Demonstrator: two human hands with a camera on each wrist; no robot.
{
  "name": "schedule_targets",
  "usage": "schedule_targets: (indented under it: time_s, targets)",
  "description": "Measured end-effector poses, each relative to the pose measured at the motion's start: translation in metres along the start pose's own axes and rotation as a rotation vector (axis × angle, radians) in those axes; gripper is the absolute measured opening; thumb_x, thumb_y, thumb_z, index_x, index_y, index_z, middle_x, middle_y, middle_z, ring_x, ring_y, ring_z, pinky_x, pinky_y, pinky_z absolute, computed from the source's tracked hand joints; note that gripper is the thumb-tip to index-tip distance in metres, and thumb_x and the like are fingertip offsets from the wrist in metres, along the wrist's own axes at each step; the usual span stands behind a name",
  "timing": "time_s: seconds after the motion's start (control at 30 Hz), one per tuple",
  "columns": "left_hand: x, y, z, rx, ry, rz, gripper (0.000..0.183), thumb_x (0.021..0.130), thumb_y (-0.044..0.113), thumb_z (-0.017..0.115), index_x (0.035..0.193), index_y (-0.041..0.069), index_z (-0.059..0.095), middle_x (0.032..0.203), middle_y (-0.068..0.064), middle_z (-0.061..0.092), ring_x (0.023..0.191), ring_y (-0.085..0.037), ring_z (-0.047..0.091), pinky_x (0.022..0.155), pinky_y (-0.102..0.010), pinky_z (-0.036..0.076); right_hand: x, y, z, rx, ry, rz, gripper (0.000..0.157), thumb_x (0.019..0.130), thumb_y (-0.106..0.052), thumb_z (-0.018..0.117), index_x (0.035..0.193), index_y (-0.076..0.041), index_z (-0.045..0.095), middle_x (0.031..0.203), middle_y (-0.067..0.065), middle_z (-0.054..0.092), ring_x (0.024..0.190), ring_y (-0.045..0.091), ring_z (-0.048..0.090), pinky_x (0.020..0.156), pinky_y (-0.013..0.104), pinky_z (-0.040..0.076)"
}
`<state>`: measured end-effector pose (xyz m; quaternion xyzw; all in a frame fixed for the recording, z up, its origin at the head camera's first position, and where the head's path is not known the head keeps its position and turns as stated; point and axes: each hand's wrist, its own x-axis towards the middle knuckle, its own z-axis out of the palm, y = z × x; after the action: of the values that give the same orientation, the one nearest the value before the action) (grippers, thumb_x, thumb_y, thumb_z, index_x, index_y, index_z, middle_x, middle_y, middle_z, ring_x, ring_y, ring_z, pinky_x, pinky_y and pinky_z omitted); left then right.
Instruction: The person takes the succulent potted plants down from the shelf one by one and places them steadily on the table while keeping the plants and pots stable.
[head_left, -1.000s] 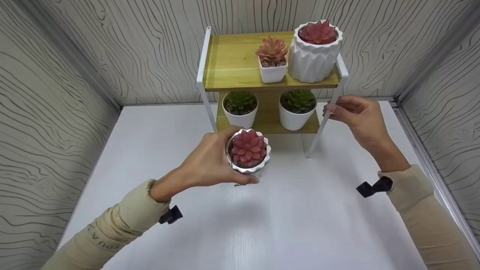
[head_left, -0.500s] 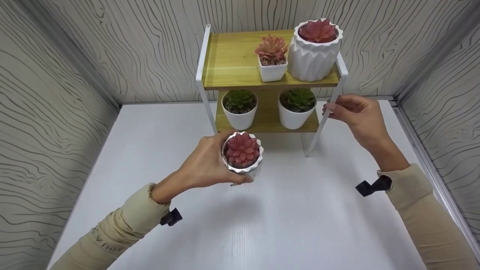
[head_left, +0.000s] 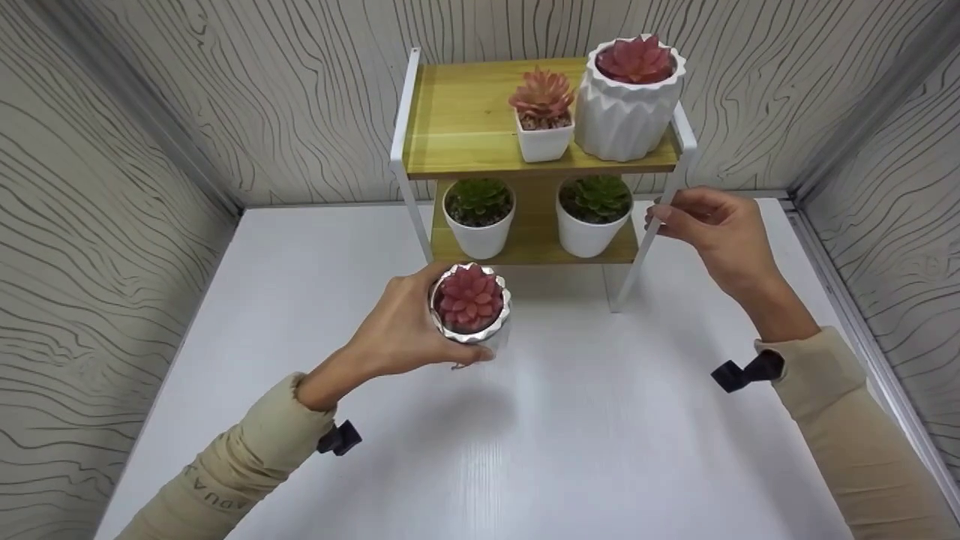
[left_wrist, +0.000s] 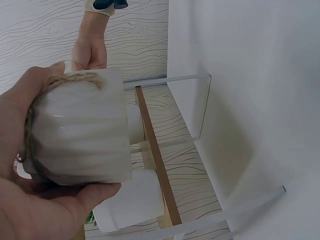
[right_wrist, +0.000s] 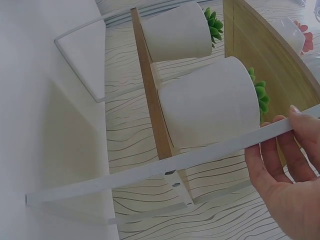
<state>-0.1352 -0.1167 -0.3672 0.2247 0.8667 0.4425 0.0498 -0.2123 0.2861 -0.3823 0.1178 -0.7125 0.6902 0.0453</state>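
My left hand (head_left: 409, 322) grips a white fluted pot with a red succulent (head_left: 470, 298) by its side, in front of the shelf's left half. The left wrist view shows twine round the pot (left_wrist: 85, 130) and the hand's thumb and fingers on either side of it. The pot is lifted off the table, with its shadow below. My right hand (head_left: 724, 236) pinches the white metal leg (head_left: 651, 232) of the two-tier wooden shelf (head_left: 465, 112) at its right side. In the right wrist view the thumb and fingers of this hand (right_wrist: 290, 170) lie on either side of the leg.
On the top board stand a small square pot with an orange-pink succulent (head_left: 544, 135) and a large fluted pot with a red succulent (head_left: 628, 112). Two white pots with green succulents, one left (head_left: 480, 225) and one right (head_left: 594, 225), sit on the lower board. Patterned walls enclose the white table (head_left: 600, 450).
My left hand has carried the fluted pot a little to the left, away from the shelf's middle. The right hand keeps its hold on the shelf leg.
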Motion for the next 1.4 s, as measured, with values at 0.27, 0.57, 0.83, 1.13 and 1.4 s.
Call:
schedule_targets:
  time_s: [0.27,0.57,0.83,1.13,1.4]
  targets:
    - [0.001,-0.011,0.001,-0.003,0.012,-0.027,0.085,0.066,0.035,0.100,0.139,0.014,0.060,0.127,0.003,0.074,0.116,-0.013,0.071,0.102,-0.036,0.060,0.000,-0.001,0.001,0.014,0.003,0.005,0.027,0.094,-0.007,0.078,0.114,0.010,0.072,0.101,0.002,0.078,0.096,0.013,0.077,0.089,0.026,0.063]
    - [-0.001,-0.020,0.003,-0.008,0.041,-0.034,0.088,0.065,0.036,0.101,0.139,0.013,0.060,0.128,0.002,0.073,0.117,-0.014,0.071,0.103,-0.037,0.060,0.000,0.000,0.000,0.018,-0.001,-0.007,0.026,0.094,-0.006,0.077,0.114,0.011,0.072,0.101,0.003,0.078,0.098,0.014,0.077,0.089,0.026,0.063]
    - [-0.005,-0.029,0.002,-0.001,0.057,-0.074,0.091,0.065,0.039,0.101,0.140,0.011,0.059,0.129,0.000,0.073,0.118,-0.017,0.071,0.103,-0.039,0.060,-0.001,0.000,0.000,0.010,-0.001,-0.001,0.028,0.094,-0.007,0.078,0.115,0.010,0.072,0.102,0.002,0.077,0.100,0.013,0.076,0.090,0.025,0.063]
    - [-0.006,-0.042,-0.002,-0.002,0.079,-0.127,0.090,0.063,0.037,0.101,0.139,0.011,0.061,0.127,-0.001,0.074,0.117,-0.018,0.071,0.103,-0.042,0.060,-0.001,-0.001,0.001,0.033,0.008,0.004,0.026,0.094,-0.006,0.078,0.113,0.011,0.072,0.100,0.003,0.078,0.097,0.013,0.078,0.089,0.026,0.063]
    - [-0.008,-0.050,-0.004,0.009,0.103,-0.135,0.092,0.063,0.035,0.102,0.140,0.007,0.060,0.128,-0.005,0.074,0.118,-0.021,0.071,0.103,-0.043,0.060,0.000,0.000,0.001,0.037,0.002,-0.004,0.024,0.094,-0.004,0.077,0.113,0.011,0.072,0.099,0.003,0.078,0.097,0.013,0.078,0.089,0.027,0.063]
